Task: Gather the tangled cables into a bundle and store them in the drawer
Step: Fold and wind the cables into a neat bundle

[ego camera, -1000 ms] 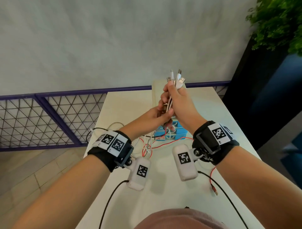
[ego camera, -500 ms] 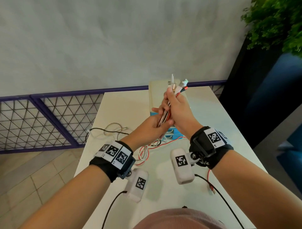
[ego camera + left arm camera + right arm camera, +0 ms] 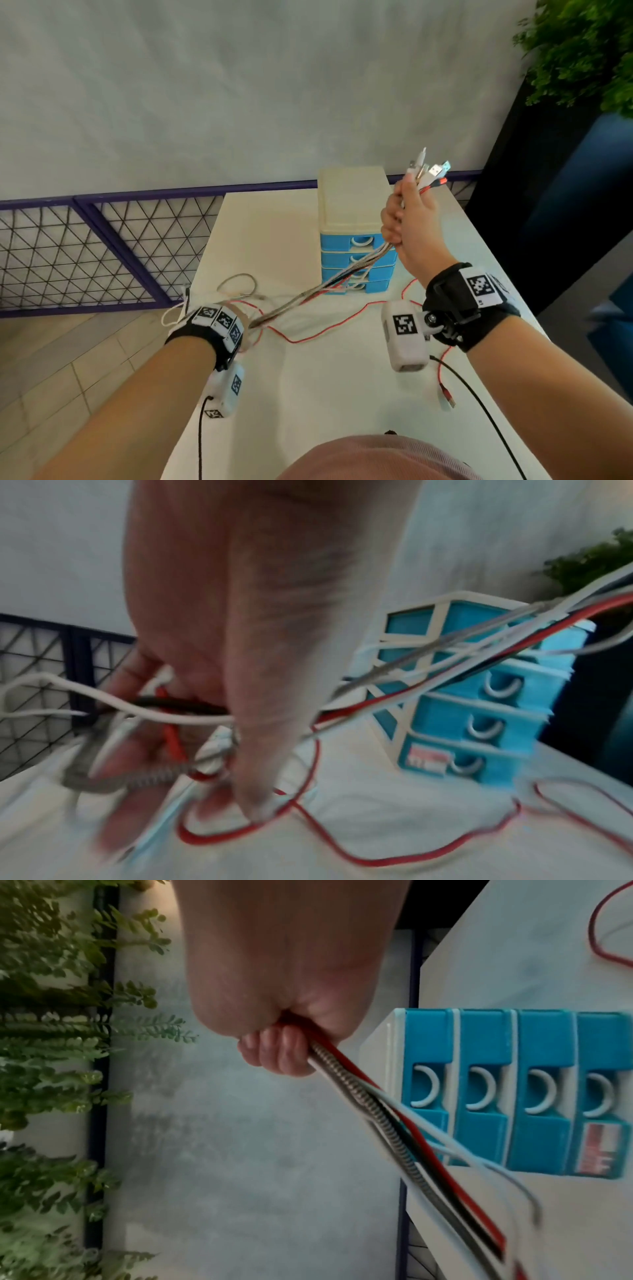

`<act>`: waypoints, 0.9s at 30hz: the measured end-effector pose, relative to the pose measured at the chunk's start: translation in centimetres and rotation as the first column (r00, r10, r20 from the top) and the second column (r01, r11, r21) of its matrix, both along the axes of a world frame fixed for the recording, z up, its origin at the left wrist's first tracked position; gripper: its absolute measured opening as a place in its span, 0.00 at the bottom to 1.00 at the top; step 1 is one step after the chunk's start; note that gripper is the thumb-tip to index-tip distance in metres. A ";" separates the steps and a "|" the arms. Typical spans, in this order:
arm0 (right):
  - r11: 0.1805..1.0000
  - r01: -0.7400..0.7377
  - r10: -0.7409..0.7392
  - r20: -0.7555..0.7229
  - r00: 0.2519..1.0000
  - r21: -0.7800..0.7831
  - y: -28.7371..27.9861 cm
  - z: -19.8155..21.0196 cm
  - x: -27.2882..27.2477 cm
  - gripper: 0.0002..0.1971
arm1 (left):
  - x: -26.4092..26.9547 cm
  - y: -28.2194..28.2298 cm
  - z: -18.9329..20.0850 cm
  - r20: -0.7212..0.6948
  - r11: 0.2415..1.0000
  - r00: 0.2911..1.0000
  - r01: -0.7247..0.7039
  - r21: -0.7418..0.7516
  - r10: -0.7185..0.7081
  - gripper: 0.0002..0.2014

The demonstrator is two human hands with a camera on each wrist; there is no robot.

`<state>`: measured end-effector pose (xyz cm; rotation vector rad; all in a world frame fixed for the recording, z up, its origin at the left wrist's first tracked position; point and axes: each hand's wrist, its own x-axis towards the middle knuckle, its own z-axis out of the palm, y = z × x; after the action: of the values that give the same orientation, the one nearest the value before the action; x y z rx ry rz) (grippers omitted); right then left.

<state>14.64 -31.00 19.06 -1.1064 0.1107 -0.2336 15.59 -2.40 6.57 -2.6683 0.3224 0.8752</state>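
Observation:
My right hand (image 3: 407, 219) is raised to the right of the drawer unit (image 3: 352, 205) and grips several cables (image 3: 301, 296) just below their plugs (image 3: 428, 168), which stick out above the fist. The red, white, black and braided grey cables run down-left across the closed blue drawers to my left hand (image 3: 178, 750). That hand is low over the table's left side with its fingers curled round them; the picture is blurred. In the right wrist view my right hand (image 3: 274, 1047) is closed tight on the cables (image 3: 387, 1123) beside the drawer unit (image 3: 514, 1096).
A loose red cable (image 3: 329, 329) snakes over the white table (image 3: 342, 394), its plug (image 3: 447, 397) near the right front. A grey cable loop (image 3: 239, 277) lies at the left edge. A purple mesh fence (image 3: 102, 246) stands left, a plant (image 3: 582, 51) right.
The hands were together in front of the drawers. My left hand has slid down the cables to the low left, while my right has carried the plug ends rightward, stretching the bundle.

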 end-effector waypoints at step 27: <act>0.962 -0.272 0.271 -0.073 0.960 -0.018 1.7 -0.2 -0.2 0.17 | -0.5 -12.0 9.9 -0.022 0.303 0.999 -0.007 -0.953 -0.045 0.25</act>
<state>14.47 -29.28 18.86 -1.1441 0.0169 0.0502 15.11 -14.42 16.43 -3.7064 1.2659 0.8814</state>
